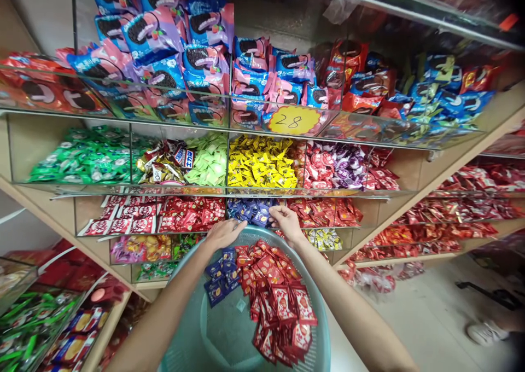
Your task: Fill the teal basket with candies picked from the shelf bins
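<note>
A green plastic basket [321, 306] sits below the shelves, holding red candy packets [279, 301] and a smaller group of dark blue candy packets [223, 276]. More blue packets [246, 210] fill a shelf compartment just beyond its far rim. My right hand [287, 223] is at the right side of that compartment, thumb and fingers pinched on a blue packet. Near the basket's far left rim, my left hand [225, 233] lies palm down with its fingers stretched out toward the compartment. Nothing shows in its grasp, though its underside is hidden.
Clear dividers separate yellow packets [262, 164], green packets [90, 156] and red packets [192, 213] on the shelves. Cookie packs [156, 33] fill the upper shelf, which bears a yellow price tag [294, 120]. Another person's shoe [486, 332] is on the floor at right.
</note>
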The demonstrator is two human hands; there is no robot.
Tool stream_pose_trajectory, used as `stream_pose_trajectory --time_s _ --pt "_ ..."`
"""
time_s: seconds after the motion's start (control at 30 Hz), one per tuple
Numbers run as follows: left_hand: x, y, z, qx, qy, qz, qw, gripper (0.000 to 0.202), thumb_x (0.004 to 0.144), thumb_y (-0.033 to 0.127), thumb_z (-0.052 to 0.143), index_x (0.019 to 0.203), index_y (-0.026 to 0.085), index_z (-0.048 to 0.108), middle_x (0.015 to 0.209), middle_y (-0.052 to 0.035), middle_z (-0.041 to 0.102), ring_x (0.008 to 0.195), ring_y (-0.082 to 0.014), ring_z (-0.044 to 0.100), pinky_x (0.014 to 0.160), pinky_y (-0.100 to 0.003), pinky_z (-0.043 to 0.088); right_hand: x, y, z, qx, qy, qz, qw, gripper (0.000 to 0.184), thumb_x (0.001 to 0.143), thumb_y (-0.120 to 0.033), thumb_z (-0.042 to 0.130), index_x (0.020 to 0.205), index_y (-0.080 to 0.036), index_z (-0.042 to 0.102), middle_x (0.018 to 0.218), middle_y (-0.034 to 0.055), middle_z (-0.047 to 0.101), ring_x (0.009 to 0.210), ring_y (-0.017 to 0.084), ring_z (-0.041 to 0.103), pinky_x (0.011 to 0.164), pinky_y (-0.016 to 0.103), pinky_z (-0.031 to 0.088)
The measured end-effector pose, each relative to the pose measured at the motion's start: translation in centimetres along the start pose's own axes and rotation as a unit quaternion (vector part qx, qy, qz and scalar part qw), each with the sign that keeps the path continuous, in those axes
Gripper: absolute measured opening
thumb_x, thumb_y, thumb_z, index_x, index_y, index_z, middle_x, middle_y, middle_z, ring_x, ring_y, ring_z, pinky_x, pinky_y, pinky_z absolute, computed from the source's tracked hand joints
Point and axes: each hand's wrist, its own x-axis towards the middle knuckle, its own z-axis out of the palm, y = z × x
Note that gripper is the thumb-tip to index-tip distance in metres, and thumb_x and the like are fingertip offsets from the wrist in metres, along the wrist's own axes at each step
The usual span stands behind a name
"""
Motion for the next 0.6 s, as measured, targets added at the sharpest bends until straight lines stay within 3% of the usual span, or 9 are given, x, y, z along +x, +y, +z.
stream_pose_trajectory --time_s 0.1,0.3,0.4,0.5,0.6 --pt "0.0 0.0 0.1 0.004 -0.002 -0.003 1.000 0.071 0.081 0.064 0.008 0.089 0.022 0.064 0.094 -0.0057 0.066 0.087 -0.0245 0.060 0.074 -0.032 0.042 -0.9 -0.7 0.4 0.051 -0.021 0.036 0.998 0.031 0.057 -0.038 0.070 0.074 -0.015 0.060 0.059 -0.0022 0.057 0.051 0.008 0.051 0.047 0.019 0.039" --pt "0.0 0.1 0.1 0.012 -0.006 -0.008 1.000 0.072 0.081 0.065 0.006 0.089 0.023 0.064 0.094 -0.0057 0.066 0.086 -0.0239 0.061 0.074 -0.032 0.042 -2.4 -1.4 1.0 0.038 -0.081 0.032 0.995 0.028 0.058 -0.037 0.070 0.072 -0.015 0.060 0.058 -0.0031 0.057 0.052 0.007 0.053 0.048 0.017 0.040" --pt "0.0 0.1 0.1 0.011 -0.004 -0.006 1.000 0.072 0.080 0.066 0.006 0.091 0.024 0.063 0.096 -0.0049 0.066 0.086 -0.0235 0.060 0.074 -0.032 0.042 -3.7 -0.8 1.1 -0.015 -0.172 0.041 0.984 0.026 0.061 -0.037 0.068 0.072 -0.015 0.060 0.057 -0.0030 0.058 0.052 0.008 0.053 0.051 0.020 0.042" --pt "0.0 0.1 0.2 0.004 0.002 0.001 1.000 0.071 0.080 0.066 0.006 0.091 0.025 0.063 0.097 -0.0044 0.065 0.088 -0.0244 0.060 0.074 -0.033 0.042 -5.3 0.6 1.7 -0.091 -0.283 0.038 0.954 0.021 0.066 -0.035 0.063 0.071 -0.015 0.058 0.056 -0.0030 0.057 0.051 0.009 0.053 0.052 0.022 0.044" --pt "0.0 0.0 0.3 0.002 0.004 0.001 1.000 0.071 0.080 0.066 0.006 0.090 0.024 0.063 0.097 -0.0048 0.065 0.088 -0.0250 0.060 0.074 -0.034 0.042 -6.6 2.2 3.0 -0.176 -0.331 0.002 0.927 0.011 0.071 -0.026 0.057 0.069 -0.015 0.056 0.054 -0.0038 0.056 0.050 0.009 0.052 0.051 0.021 0.042"
